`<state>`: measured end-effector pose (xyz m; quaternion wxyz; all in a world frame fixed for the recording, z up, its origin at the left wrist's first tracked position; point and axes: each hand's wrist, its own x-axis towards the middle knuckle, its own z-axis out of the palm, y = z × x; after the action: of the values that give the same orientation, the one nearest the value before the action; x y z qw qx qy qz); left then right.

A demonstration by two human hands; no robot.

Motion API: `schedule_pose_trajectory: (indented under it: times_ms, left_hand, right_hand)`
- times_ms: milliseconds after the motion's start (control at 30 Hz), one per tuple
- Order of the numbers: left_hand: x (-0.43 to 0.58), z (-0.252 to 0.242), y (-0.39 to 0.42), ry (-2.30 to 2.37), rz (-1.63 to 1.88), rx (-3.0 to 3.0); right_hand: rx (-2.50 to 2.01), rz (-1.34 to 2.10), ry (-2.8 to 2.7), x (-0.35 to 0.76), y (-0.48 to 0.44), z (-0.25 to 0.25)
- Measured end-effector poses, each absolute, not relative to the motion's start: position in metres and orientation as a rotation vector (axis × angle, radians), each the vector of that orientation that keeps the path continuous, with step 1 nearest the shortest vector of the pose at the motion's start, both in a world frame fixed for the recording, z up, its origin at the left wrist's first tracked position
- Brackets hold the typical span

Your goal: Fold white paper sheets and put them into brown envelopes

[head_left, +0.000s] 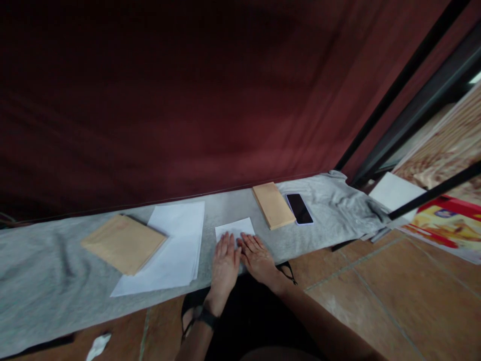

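Observation:
A small white sheet of paper (235, 226), seemingly folded, lies on the grey cloth of the narrow table. My left hand (225, 260) rests flat on its near left part, fingers stretched forward. Beside it, my right hand (258, 258) presses on the near right part, also flat with the fingers extended. The two thumbs nearly meet. Both hands cover the near half of the paper, so its lower edge is hidden. Left of my hands are larger white sheets (180, 250), partly under a pile of brown envelopes (122, 244).
A stack of brown envelopes (273, 204) lies right of the paper, with a phone (299, 208) against it. A dark red curtain (188, 125) hangs behind the grey-covered table (334, 220). Black metal bars (398, 90) and a red-and-yellow box (447, 223) are at the right.

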<state>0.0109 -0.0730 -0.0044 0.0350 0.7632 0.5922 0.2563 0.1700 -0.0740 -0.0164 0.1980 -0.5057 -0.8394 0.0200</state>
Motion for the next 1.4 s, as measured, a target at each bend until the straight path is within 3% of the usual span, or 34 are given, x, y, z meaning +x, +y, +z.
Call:
schedule_pose_trajectory:
  times_ms: [233,1100,1400]
  left_hand:
    - [0.014,-0.020,-0.096,1.814,0.582,2.523]
    - [0.000,-0.011,-0.110,2.041,0.658,2.419]
    - [0.028,-0.011,-0.092,1.769,0.553,2.577]
  right_hand:
    - [-1.396,0.017,-2.394,0.171,-0.074,-0.021]
    - [-1.589,-0.057,-2.212,0.197,-0.090,-0.011]
    - [-1.586,-0.027,-2.208,0.198,-0.090,-0.013]
